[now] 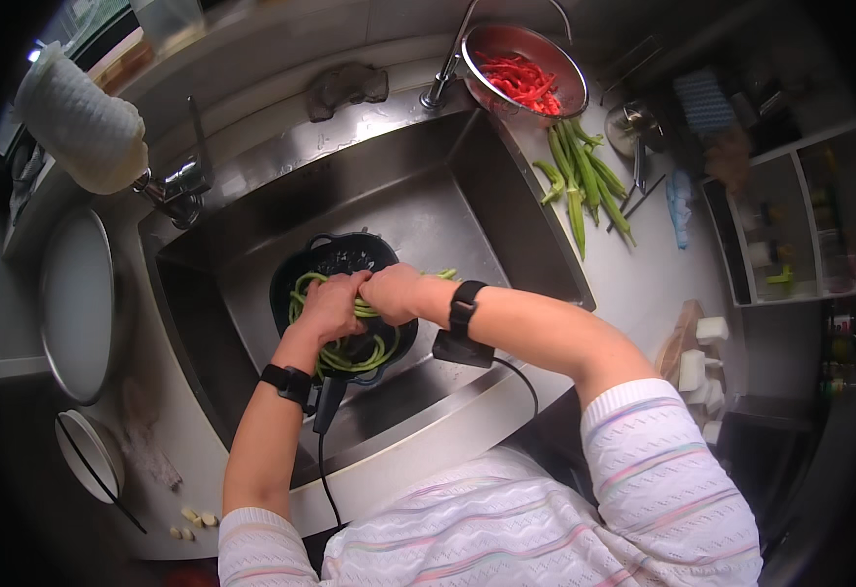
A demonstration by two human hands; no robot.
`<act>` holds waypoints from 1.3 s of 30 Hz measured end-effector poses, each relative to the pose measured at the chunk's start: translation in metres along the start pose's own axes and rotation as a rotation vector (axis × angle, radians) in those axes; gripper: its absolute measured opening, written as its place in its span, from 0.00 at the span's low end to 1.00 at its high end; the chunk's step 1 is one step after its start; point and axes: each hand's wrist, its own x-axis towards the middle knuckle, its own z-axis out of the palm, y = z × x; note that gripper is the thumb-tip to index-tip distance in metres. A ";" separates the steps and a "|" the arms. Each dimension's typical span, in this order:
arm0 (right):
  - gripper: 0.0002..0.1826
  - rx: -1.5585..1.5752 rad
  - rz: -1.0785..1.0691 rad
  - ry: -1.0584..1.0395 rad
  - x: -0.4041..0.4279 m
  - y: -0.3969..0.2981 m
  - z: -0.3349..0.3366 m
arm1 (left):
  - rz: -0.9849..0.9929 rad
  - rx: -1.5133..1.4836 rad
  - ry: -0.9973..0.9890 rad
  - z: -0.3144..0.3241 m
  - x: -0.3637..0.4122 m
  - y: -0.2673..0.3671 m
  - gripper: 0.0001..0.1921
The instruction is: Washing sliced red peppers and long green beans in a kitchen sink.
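Both my hands work over a dark basin [279, 282] standing in the stainless steel sink [391, 197]. My left hand [332, 302] is closed around long green beans [358, 361], some of which loop out between the fingers. Pressed against its fingertips, my right hand [396, 293] pinches the same beans. Bean ends [442, 274] stick out past my right wrist over the sink floor. More beans lie coiled in the near part of the basin, and water glints in its far part. The fingertips partly hide one another.
A metal bowl of cut red peppers [523, 84] and several okra pods [582, 176] lie at the back right. The faucet [185, 187], with a paper roll [83, 121] beside it, rises at the left. Garlic cloves [196, 518] and a white bowl [90, 455] sit at the near left.
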 end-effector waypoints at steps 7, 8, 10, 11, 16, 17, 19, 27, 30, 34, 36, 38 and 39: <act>0.15 0.625 0.105 -0.206 -0.066 0.054 -0.066 | -0.259 -0.413 0.063 -0.007 -0.021 -0.039 0.37; 0.13 0.571 0.213 -0.219 -0.053 0.050 -0.060 | -0.269 -0.173 0.037 0.008 -0.033 -0.067 0.39; 0.12 0.346 0.298 -0.169 -0.026 0.063 -0.027 | -0.264 -0.152 0.034 0.008 -0.020 -0.048 0.40; 0.12 0.169 0.233 -0.118 -0.007 0.056 -0.005 | -0.288 -0.212 0.090 0.006 -0.018 -0.036 0.39; 0.15 -0.127 0.296 -0.099 0.027 0.006 -0.003 | -0.183 0.048 0.300 -0.009 -0.017 -0.012 0.40; 0.14 -0.161 0.150 -0.013 0.023 0.003 -0.008 | -0.037 0.083 0.362 -0.008 -0.018 -0.008 0.40; 0.13 -0.170 -0.072 0.148 0.005 -0.001 -0.028 | 0.110 0.113 0.428 -0.014 -0.017 0.000 0.40; 0.11 0.093 -0.185 0.445 -0.114 0.003 -0.124 | 0.179 -1.096 -0.101 -0.068 -0.040 0.019 0.42; 0.11 0.233 -0.161 0.505 -0.136 0.007 -0.140 | 0.308 -1.376 -0.136 -0.065 -0.039 0.029 0.46; 0.11 0.371 -0.120 0.531 -0.156 0.021 -0.144 | 0.371 -1.506 -0.166 -0.051 -0.033 0.042 0.47; 0.11 0.522 -0.131 0.551 -0.159 0.034 -0.141 | 0.365 -1.573 -0.174 -0.041 -0.031 0.052 0.47; 0.11 0.640 -0.104 0.517 -0.164 0.044 -0.137 | 0.358 -1.658 -0.205 -0.028 -0.027 0.052 0.46; 0.10 0.755 -0.074 0.477 -0.166 0.051 -0.136 | 0.385 -1.691 -0.245 -0.024 -0.021 0.055 0.44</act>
